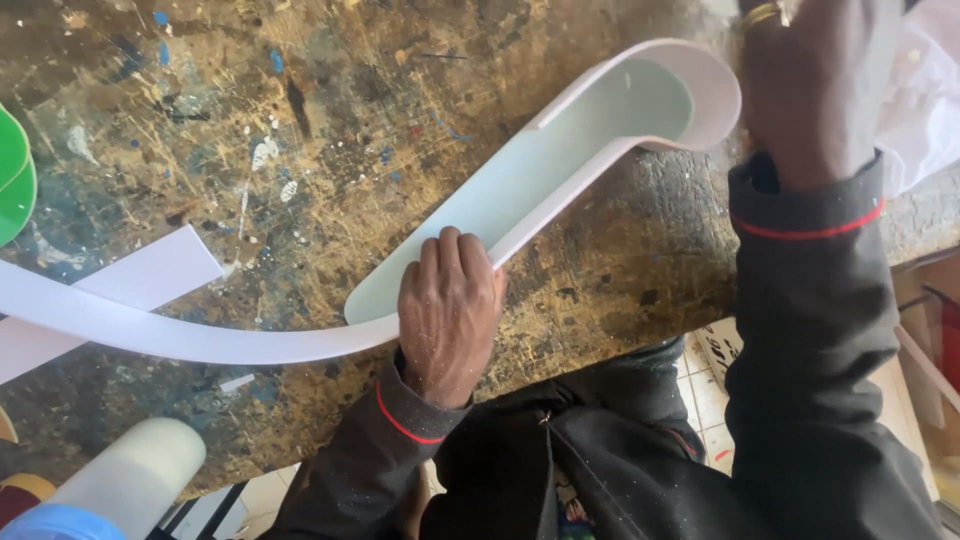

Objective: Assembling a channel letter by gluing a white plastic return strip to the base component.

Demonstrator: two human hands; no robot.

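In the head view, a long white plastic strip (560,165) stands on edge on a worn, paint-spattered workbench (330,110), bent around a pale flat panel (530,175) with rounded ends. The left hand (448,310) presses down on the near end of that panel, fingers held close together over the edge where strip and panel meet. The right hand (810,90), with a gold ring (762,13) on one finger, sits at the far curved end of the strip; whether it pinches the strip or only pushes against it I cannot tell.

The strip's free tail sweeps left across the bench, over a second flat white piece (150,270).

The strip looks thin, light and springy: it likely bends easily along its length, stays stiff across its width, and wants to straighten. Its smooth face probably slips, so holding at the bend and pressing at the joint seems soundest.

A green disc (14,175) lies at the left edge, a pale bottle (130,480) with a blue cap near the bottom.
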